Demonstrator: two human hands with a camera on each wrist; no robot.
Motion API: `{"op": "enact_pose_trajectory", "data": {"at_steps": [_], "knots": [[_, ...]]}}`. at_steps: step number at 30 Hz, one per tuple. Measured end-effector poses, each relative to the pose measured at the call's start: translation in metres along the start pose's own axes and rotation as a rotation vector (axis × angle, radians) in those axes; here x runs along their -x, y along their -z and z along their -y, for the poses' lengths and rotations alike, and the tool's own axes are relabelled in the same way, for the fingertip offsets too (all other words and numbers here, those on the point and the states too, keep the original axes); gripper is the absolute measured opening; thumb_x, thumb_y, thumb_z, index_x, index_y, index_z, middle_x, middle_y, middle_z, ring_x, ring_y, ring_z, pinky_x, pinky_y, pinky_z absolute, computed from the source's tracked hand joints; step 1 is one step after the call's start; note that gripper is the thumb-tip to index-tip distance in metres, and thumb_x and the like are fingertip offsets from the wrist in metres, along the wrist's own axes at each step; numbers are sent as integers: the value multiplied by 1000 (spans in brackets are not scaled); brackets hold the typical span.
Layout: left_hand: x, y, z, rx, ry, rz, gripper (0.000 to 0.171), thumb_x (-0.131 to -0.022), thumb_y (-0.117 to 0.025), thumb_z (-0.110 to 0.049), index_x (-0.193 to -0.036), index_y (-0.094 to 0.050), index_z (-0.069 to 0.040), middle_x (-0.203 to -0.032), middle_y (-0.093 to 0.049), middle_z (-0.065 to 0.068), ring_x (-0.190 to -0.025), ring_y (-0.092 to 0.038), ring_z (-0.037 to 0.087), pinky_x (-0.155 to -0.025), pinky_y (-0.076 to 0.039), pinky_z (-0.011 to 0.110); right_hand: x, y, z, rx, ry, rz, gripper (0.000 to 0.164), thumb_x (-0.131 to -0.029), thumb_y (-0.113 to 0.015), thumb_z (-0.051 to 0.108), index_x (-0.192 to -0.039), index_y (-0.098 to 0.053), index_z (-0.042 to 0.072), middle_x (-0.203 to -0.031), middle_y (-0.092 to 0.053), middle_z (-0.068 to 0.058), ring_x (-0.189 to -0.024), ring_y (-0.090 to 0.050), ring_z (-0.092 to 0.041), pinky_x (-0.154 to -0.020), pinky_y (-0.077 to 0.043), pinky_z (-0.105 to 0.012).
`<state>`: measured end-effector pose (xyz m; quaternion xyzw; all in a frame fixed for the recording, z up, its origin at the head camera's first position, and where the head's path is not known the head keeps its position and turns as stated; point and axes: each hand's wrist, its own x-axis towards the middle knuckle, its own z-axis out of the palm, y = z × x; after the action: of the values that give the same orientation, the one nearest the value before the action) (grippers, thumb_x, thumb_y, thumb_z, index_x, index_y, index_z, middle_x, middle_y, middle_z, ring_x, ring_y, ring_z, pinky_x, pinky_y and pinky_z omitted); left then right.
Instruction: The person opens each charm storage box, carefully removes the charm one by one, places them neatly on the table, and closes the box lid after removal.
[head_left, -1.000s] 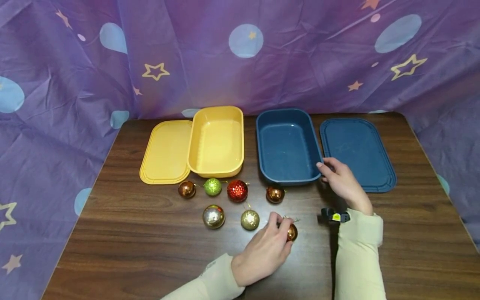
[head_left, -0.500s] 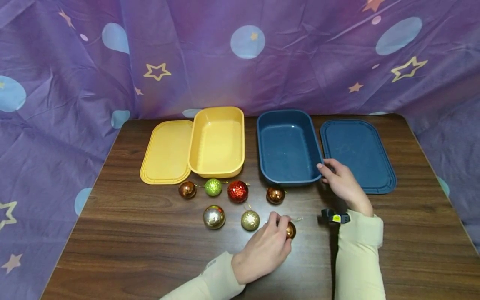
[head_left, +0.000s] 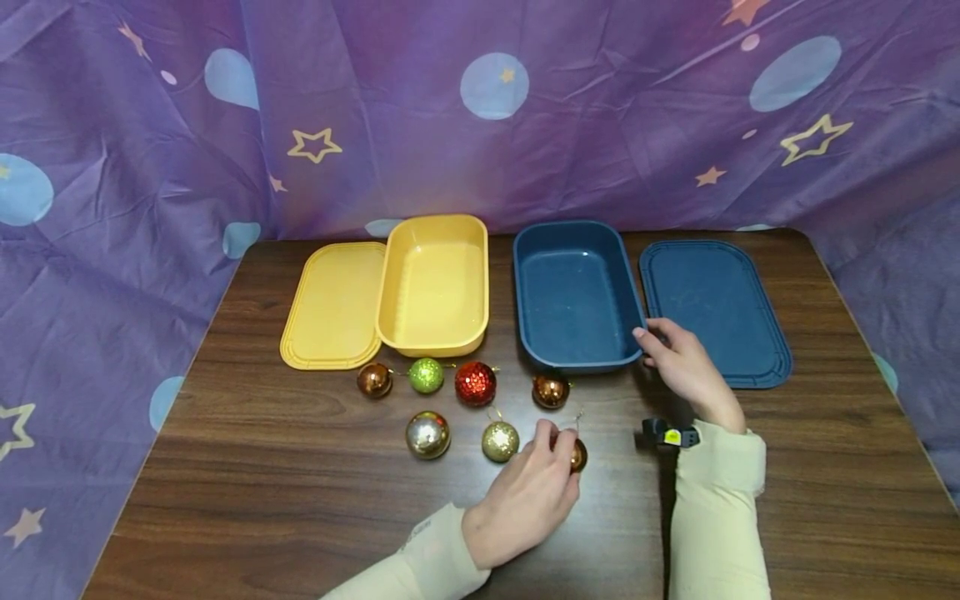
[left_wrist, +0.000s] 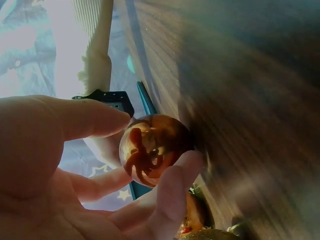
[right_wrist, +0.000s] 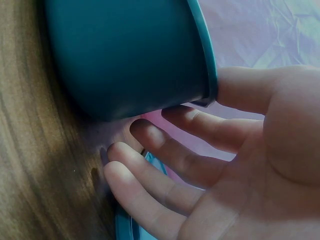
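My left hand [head_left: 523,498] holds a shiny copper-brown Christmas bauble [left_wrist: 156,150] between thumb and fingers, low over the table; whether it touches the wood I cannot tell. Its hanging loop points away from me. At the near right corner of a blue plastic box [head_left: 579,365], my right hand [head_left: 690,371] pinches the rim, thumb over the edge and index finger against the outside. The other fingers lie off the wall in the right wrist view. Just left of my left hand sits a gold glitter bauble [head_left: 500,442]. Another copper bauble [head_left: 551,389] lies before the blue box.
A yellow box [head_left: 433,346] stands left of the blue one, beside its yellow lid [head_left: 330,308]. The blue lid [head_left: 716,312] lies far right. Red [head_left: 476,383], green [head_left: 426,376], copper [head_left: 374,380] and silvery-gold [head_left: 428,434] baubles sit at centre left. A patterned purple cloth [head_left: 375,100] hangs behind.
The bauble in my left hand has shifted slightly left and away from me, and its loop has swung from pointing right to pointing away. My right hand stays at the box rim.
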<state>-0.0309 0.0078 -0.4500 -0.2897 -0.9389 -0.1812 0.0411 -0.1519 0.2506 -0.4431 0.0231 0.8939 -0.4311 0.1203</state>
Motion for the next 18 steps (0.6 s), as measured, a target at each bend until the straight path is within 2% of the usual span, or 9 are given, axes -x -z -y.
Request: {"op": "enact_pose_trajectory", "data": {"at_steps": [18], "knots": [[0, 5, 2, 22, -7, -33, 39, -84, -71, -22, -114, -54, -4, -98, -52, 9, -65, -57, 11, -54, -48, 15, -1, 0, -2, -3, 10, 6, 63, -103, -35, 43, -141, -37, -7, -134, -49, -31, -102, -62, -36, -76, -44, -26]]}}
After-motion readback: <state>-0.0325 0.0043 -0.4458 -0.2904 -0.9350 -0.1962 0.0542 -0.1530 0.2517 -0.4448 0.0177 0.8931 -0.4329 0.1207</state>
